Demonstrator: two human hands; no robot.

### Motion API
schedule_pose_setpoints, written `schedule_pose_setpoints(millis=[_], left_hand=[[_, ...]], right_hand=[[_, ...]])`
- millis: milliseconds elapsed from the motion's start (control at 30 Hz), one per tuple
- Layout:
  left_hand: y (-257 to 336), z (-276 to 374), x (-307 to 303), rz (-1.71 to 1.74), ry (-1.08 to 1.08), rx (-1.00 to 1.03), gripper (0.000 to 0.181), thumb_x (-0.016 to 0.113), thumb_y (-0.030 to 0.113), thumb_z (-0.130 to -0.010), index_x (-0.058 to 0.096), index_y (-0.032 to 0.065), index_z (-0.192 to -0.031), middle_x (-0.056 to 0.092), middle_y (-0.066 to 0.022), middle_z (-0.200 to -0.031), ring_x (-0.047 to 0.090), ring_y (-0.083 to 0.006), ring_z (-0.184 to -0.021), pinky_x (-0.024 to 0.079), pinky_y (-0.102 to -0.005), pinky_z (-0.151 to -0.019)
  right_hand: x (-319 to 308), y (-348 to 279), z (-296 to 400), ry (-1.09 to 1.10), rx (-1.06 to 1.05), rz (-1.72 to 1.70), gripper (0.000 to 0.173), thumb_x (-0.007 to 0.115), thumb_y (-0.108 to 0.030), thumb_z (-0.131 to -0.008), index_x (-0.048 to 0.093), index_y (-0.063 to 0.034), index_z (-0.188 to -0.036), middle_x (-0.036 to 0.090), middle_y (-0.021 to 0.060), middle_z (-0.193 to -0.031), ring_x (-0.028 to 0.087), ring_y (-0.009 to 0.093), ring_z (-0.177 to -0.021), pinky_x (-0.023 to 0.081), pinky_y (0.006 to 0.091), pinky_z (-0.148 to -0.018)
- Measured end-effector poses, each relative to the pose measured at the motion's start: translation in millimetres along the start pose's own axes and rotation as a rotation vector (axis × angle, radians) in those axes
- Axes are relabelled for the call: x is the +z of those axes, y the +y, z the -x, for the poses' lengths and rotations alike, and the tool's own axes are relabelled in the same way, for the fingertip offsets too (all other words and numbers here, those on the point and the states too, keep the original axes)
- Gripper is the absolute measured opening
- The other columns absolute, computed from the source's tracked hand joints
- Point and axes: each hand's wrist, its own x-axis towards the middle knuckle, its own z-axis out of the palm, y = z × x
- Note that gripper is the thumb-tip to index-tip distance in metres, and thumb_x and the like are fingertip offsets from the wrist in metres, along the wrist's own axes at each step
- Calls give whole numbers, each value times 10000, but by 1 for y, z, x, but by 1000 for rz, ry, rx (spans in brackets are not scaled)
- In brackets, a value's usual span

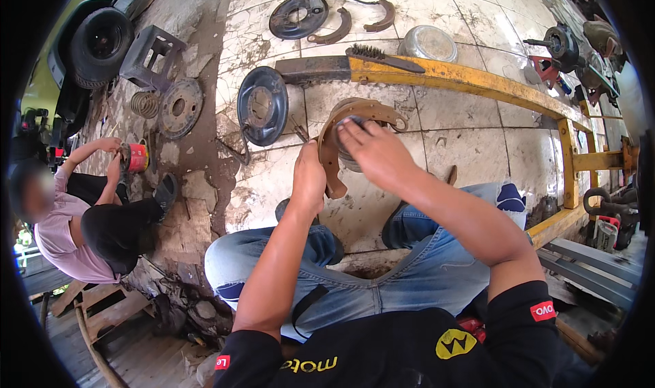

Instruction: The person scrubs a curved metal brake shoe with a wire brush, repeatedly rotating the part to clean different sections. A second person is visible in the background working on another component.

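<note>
A curved brown brake shoe (330, 164) stands tilted in front of me, over a round ribbed metal part (350, 161). My left hand (308, 175) grips the shoe's outer left side. Against the inner side of its curve, my right hand (376, 150) presses a small dark pad (352, 122), its fingers spread over it. Left of the shoe leans a black brake backing plate (262, 106). Just beyond my hands, a wire brush with a wooden handle (386, 59) rests on the yellow steel beam (460, 78).
Another backing plate (299, 16) and two brake shoes (337, 28) (383, 17) lie farther off near an upturned metal bowl (430, 44). At left are a rusty disc (180, 108), a coil spring (145, 105), a plastic stool (152, 55) and a seated person (77, 224) handling a red can (137, 157).
</note>
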Motion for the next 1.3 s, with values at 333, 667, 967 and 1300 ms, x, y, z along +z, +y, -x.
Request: schedule_pose_setpoints(millis=[333, 667, 967, 1300], left_hand=[[2, 2, 0, -62, -27, -48, 444, 402, 381, -1040, 544, 1, -1221, 588, -60, -985, 536, -137, -855, 462, -303, -769], [6, 6, 3, -152, -89, -16, 389, 553, 298, -998, 544, -39, -1193, 582, -34, -868, 514, -105, -742, 444, -278, -671], [28, 11, 13, -87, 66, 393, 343, 531, 187, -1009, 464, -38, -1259, 520, 9, -783, 451, -57, -615, 376, -223, -521], [-1, -65, -40, -1004, 466, 744, 514, 568, 161, -906, 416, -46, -1351, 565, -304, -1218, 581, -467, -1073, 461, -502, -936]], right_hand=[[1, 7, 1, 82, -82, 52, 422, 526, -91, -863, 610, -32, -1272, 634, 117, -1303, 619, 257, -1091, 481, 409, -888], [-60, 70, -5, -80, 491, 39, 526, 522, 65, -776, 607, -60, -1280, 621, 117, -1312, 606, 326, -1151, 491, 434, -956], [-95, 81, 1, -50, 649, -64, 547, 504, 69, -776, 627, -105, -1280, 659, 192, -1168, 621, 384, -1063, 493, 465, -906], [-98, 83, 3, 17, 544, -140, 524, 564, 24, -783, 621, -105, -1288, 680, 152, -1151, 640, 352, -1039, 508, 453, -888]])
